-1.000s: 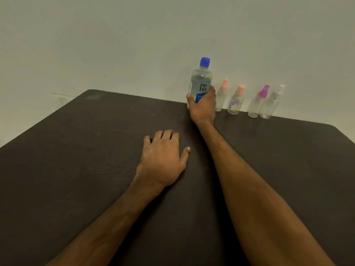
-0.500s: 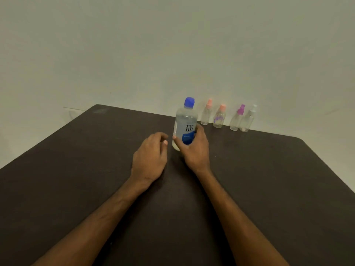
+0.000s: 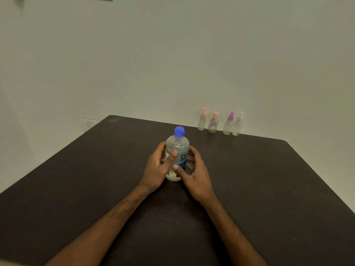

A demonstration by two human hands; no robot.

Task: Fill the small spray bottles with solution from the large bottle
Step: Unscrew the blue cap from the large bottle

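Holding the bottle point(image 3: 177, 145) upright near the middle of the tabletop point(image 3: 76, 179), base on the surface or just off it; hard to tell which. Wrapped round its left side with the left grip point(image 3: 156, 169), thumb laid across the label point(image 3: 183, 157), fingers curled behind. Wrapped round the lower right side with the right grip point(image 3: 194, 175), thumb pressed on the blue band of the label. Both closed on the bottle, with nothing else in either. Blue cap point(image 3: 179, 131) on, so no pouring yet. At the far edge by the wall point(image 3: 172, 54), well apart from the bottle: four sprayers point(image 3: 213, 124) in a row, tops on, apparently empty, though too small to be sure.

Probably at the very start: readying the bottle for opening.

To do it well:
- Settle the base flat on the tabletop and hold the body low with the left grip, firmly but without squeezing; likely soft plastic, apt to spurt once open.
- Lift the right grip to the cap and try a flip or a twist; cannot tell which from here.
- Hold the bottle upright until open.
- Bring one sprayer close, remove its top, and steady it before tilting.
- Pour slowly into the narrow neck, a little at a time.
- Watch for clear drips on the dark tabletop, easy to miss.
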